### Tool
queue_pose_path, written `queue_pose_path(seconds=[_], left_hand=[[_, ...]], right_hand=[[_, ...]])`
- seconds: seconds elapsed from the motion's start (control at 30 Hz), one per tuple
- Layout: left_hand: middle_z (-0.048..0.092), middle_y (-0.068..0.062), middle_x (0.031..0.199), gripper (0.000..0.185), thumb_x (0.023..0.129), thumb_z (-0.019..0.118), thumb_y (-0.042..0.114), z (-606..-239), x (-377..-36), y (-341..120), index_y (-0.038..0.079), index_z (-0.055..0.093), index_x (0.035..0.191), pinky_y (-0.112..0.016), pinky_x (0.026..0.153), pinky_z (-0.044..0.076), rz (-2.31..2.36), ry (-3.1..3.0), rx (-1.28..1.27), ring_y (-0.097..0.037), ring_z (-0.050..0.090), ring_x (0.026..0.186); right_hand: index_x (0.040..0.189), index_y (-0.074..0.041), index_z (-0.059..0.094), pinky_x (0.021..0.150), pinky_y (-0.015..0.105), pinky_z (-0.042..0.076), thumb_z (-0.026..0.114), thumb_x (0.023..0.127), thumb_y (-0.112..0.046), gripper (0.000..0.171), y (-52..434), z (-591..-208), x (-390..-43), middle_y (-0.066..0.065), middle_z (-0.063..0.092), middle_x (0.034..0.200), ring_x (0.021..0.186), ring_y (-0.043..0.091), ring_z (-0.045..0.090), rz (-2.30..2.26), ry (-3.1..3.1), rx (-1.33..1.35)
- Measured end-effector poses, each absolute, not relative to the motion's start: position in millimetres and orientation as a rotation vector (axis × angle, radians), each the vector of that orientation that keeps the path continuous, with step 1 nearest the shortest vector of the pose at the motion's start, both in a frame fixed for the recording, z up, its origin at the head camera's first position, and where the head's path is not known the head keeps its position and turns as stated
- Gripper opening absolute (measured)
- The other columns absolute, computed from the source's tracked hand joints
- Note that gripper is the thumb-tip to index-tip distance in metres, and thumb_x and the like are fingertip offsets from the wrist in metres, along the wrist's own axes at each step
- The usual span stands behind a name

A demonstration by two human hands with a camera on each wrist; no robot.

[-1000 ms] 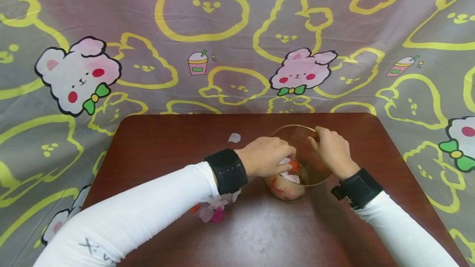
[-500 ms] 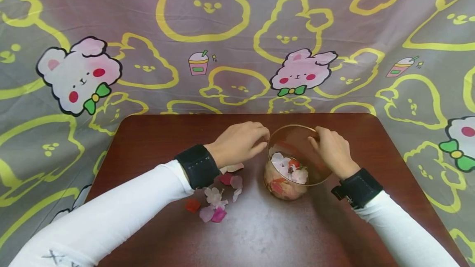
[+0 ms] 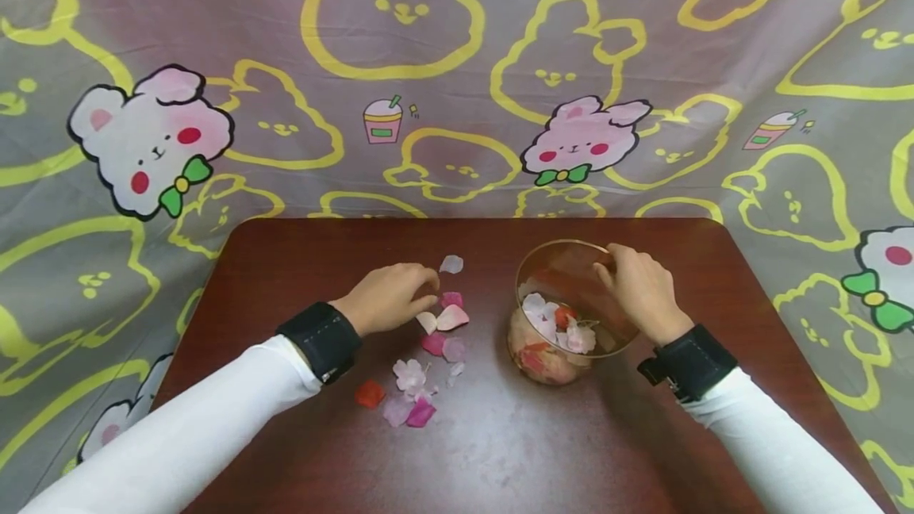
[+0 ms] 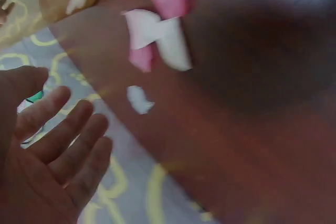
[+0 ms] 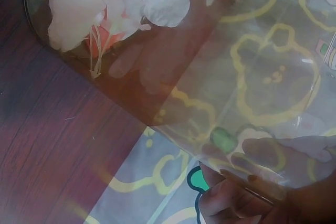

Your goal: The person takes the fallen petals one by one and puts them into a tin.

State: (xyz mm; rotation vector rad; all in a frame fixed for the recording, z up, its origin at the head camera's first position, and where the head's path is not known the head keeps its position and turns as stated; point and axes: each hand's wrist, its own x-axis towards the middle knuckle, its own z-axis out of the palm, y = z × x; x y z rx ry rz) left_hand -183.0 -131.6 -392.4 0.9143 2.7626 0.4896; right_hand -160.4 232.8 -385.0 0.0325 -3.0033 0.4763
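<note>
A clear glass bowl [image 3: 537,273] stands tilted on the dark wooden table [image 3: 514,450], with pink, white and red petals [image 3: 554,325] inside. My right hand [image 3: 628,276] grips its far right rim; in the right wrist view my fingers [image 5: 231,198] curl on the rim behind the glass bowl [image 5: 210,77], beside the petals [image 5: 115,3]. My left hand [image 3: 421,298] hovers over the loose petals [image 3: 443,319] left of the bowl, fingertips close to a pale one. In the left wrist view the left hand [image 4: 58,145] is relaxed and empty, with petals [image 4: 157,30] beyond it.
More petals lie scattered toward the front: a white flower [image 3: 410,375], a magenta petal [image 3: 421,415] and a red one [image 3: 370,393]. A single pale petal [image 3: 451,264] sits farther back. A grey cartoon-print cloth [image 3: 428,62] hangs behind and around the table.
My left hand came out of the bowl, leaving petals inside, and moved left and down to the loose petals on the table. The right hand and bowl stayed put.
</note>
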Motion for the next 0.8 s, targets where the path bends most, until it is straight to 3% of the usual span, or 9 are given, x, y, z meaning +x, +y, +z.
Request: queue_pose_path(seconds=[0.2, 0.47, 0.6, 0.8], left_hand=[[0.068, -0.002, 0.09, 0.019, 0.089, 0.077, 0.019, -420, -174, -158, 0.008, 0.072, 0.103, -0.034, 0.075, 0.054, 0.5, 2.63, 0.77, -0.015, 0.058, 0.078], [0.06, -0.001, 0.075, 0.03, 0.069, 0.092, 0.017, -436, -155, -184, 0.012, 0.066, 0.084, -0.027, 0.062, 0.04, 0.453, 2.465, 0.72, -0.011, 0.051, 0.069], [0.054, 0.006, 0.069, 0.034, 0.065, 0.094, 0.019, -443, -143, -192, 0.016, 0.062, 0.078, -0.026, 0.057, 0.037, 0.407, 2.489, 0.757, -0.008, 0.048, 0.064], [0.048, 0.011, 0.06, 0.034, 0.062, 0.091, 0.008, -451, -137, -198, 0.017, 0.058, 0.067, -0.024, 0.053, 0.032, 0.396, 2.549, 0.858, -0.006, 0.043, 0.058]], right_hand=[[0.087, -0.008, 0.061, 0.047, 0.039, 0.04, 0.067, 0.096, -0.022, 0.017, 234, -383, -160, 0.011, 0.066, 0.072, 0.064, 0.032, 0.063, 0.48, -3.009, 0.02], [0.085, -0.009, 0.06, 0.047, 0.038, 0.039, 0.066, 0.096, -0.022, 0.018, 235, -383, -161, 0.009, 0.062, 0.069, 0.062, 0.029, 0.061, 0.485, -3.013, 0.03], [0.085, -0.009, 0.06, 0.047, 0.038, 0.039, 0.066, 0.096, -0.022, 0.018, 234, -383, -162, 0.009, 0.062, 0.069, 0.062, 0.029, 0.061, 0.48, -3.013, 0.031], [0.087, -0.008, 0.061, 0.047, 0.038, 0.039, 0.067, 0.096, -0.022, 0.017, 234, -383, -162, 0.01, 0.064, 0.071, 0.063, 0.03, 0.062, 0.477, -3.019, 0.033]])
